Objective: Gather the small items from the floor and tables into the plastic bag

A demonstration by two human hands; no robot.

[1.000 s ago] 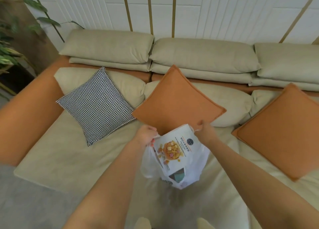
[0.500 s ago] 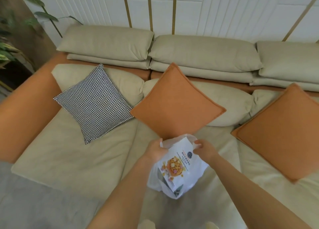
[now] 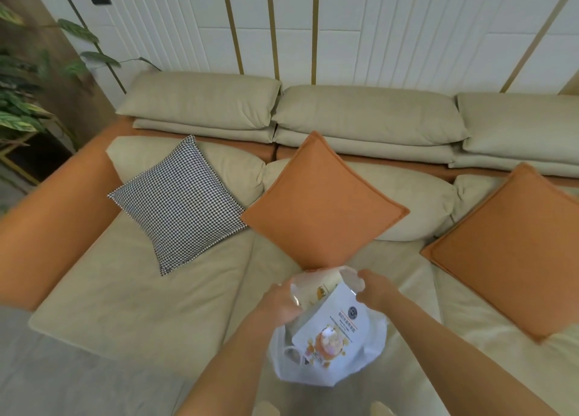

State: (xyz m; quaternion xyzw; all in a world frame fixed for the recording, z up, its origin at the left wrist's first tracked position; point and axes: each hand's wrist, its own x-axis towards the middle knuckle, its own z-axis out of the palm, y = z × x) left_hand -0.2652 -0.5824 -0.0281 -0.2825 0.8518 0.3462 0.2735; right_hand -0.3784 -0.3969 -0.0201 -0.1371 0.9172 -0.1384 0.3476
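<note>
White ribbed wall panelling with thin gold strips runs across the far side of the room, and below it a wide beige and orange upholstered sofa fills most of the space. Leaning on its back cushions are a black-and-white houndstooth square cushion to the left, a plain orange square cushion in the middle and a second orange cushion at the right edge. Green leafy plant fronds hang in at the far left. Near the front edge of the seat, just below the middle orange cushion, a person holds a thin white plastic bag open over the sofa. The left hand has its fingers curled round the bag's left rim, and the right hand pinches the bag's upper right rim, so the mouth is stretched between them. Inside the bag stands a flat white snack pouch printed with a picture of orange and yellow food, tilted with its top corner toward the right hand and its lower part sunk in the bag. More items lie deeper in, too hidden to make out. Both bare forearms reach in from the near edge.
</note>
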